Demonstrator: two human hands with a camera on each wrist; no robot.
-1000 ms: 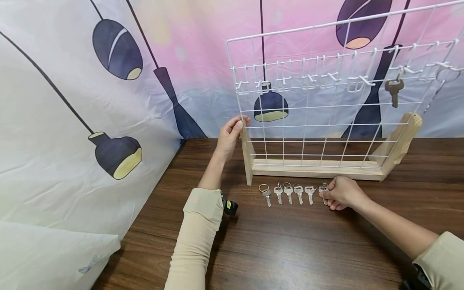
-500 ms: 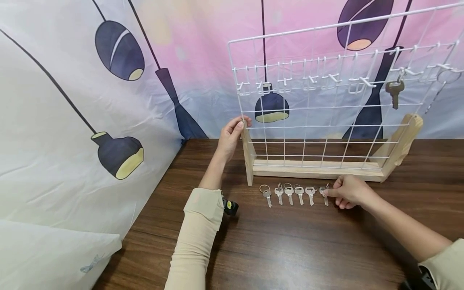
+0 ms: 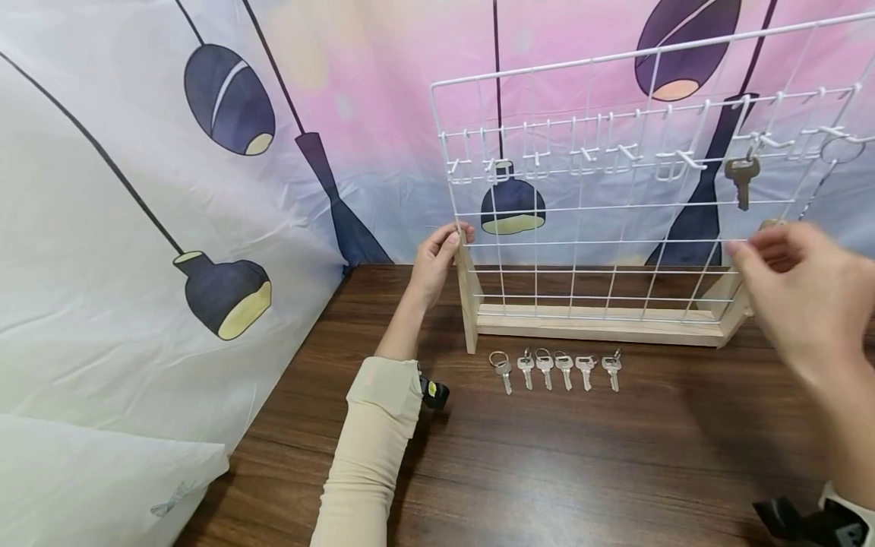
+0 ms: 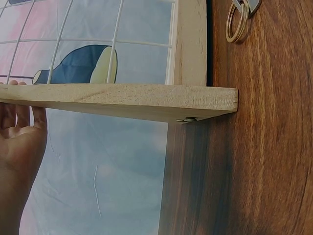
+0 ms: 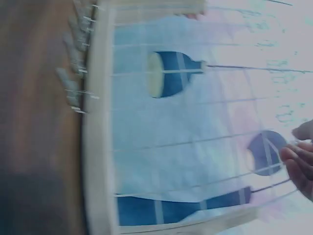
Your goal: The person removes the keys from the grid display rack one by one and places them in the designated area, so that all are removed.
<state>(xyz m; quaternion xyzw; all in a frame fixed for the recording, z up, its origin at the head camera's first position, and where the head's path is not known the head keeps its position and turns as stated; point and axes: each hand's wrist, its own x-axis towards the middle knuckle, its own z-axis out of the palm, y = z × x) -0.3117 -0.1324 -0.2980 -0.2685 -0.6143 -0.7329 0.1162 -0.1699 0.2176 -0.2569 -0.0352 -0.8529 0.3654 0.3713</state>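
Note:
My left hand [image 3: 433, 264] grips the top of the left wooden upright [image 3: 468, 300] of a white wire grid rack, thumb in front and fingers behind. In the left wrist view, the fingers of that hand [image 4: 19, 147] reach round the board's far edge. My right hand [image 3: 813, 292] is raised before the rack's right upright, loosely curled, with no object showing between its fingers. Blur softens the right hand [image 5: 299, 164] in its own wrist view. Several silver keys lie in a row before the rack, from a ringed key [image 3: 503, 368] to the rightmost key [image 3: 611, 366].
White hooks [image 3: 622, 154] line the upper grid. A darker key [image 3: 742, 178] hangs from one hook at the right, and a large ring [image 3: 842, 150] hangs farther right. The rack's wooden base bar [image 3: 595, 325] stands on the brown table [image 3: 547, 471], with a printed curtain [image 3: 383, 152] behind.
My right hand has left the rightmost key, which stays on the table, and has risen to the right, up to the rack's right upright. My left hand keeps its hold.

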